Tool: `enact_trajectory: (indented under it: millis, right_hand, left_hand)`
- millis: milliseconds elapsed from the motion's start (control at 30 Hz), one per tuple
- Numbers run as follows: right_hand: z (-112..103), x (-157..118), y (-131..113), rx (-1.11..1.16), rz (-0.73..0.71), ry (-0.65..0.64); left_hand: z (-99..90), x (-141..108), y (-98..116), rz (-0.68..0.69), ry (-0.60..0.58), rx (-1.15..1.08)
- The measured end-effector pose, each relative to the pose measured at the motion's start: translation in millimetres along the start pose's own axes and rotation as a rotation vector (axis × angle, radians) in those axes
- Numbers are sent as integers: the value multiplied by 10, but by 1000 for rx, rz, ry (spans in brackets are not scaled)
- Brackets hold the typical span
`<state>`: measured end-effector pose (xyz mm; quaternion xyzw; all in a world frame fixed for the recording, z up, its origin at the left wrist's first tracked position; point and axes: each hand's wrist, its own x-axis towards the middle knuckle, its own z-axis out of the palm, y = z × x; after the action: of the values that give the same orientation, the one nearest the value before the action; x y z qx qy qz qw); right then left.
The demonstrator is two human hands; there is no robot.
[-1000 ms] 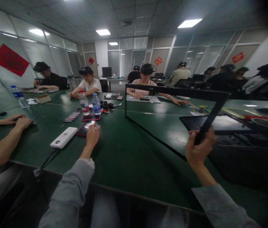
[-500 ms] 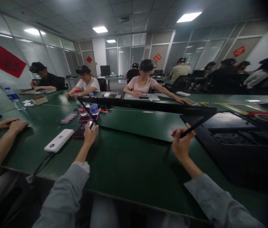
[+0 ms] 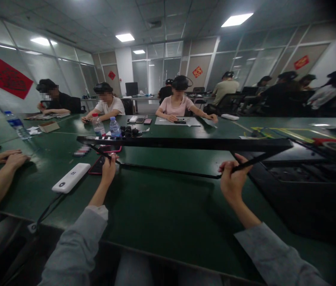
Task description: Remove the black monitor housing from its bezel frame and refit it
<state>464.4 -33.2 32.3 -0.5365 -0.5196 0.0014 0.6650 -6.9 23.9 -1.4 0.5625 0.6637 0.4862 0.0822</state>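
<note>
Green table [image 3: 162, 218], black frame [image 3: 186, 143], bottles [image 3: 115, 128] partly hidden

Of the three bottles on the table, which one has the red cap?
The middle bottle, beyond the left hand. It alone is red-capped; the far-left bottle and the rightmost bottle are blue-capped.

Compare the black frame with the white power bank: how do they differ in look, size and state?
The black frame has thin bars around an open middle; the white power bank is a solid block.
The black frame is much wider than the white power bank.
The black frame is held up by the left hand and right hand; the white power bank lies on the green table.
Both are roughly rectangular.
</note>
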Motion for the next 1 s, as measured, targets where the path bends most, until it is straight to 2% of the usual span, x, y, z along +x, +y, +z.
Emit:
enact_trajectory:
  millis: [200, 367, 467, 567, 700, 800, 1000]
  right_hand:
    - [52, 29, 411, -55, 59, -75]
    - [134, -54, 755, -205, 94, -286]
    - [157, -79, 909, -283, 63, -369]
    - [143, -75, 1037, -418, 21, -355]
    - [97, -66, 1170, -667, -6, -399]
    - [74, -73, 1225, -785, -9, -460]
    - [79, -86, 1260, -817, -28, -484]
  left_hand:
    - [-95, -99, 112, 55, 71, 144]
    - [-92, -140, 143, -27, 105, 260]
    - [-72, -140, 119, -42, 64, 299]
    - [-58, -156, 69, -22, 1, 358]
    - [-54, -181, -9, 34, -137, 474]
    - [-52, -177, -44, 1, -235, 559]
    - [-62, -151, -62, -11, -250, 610]
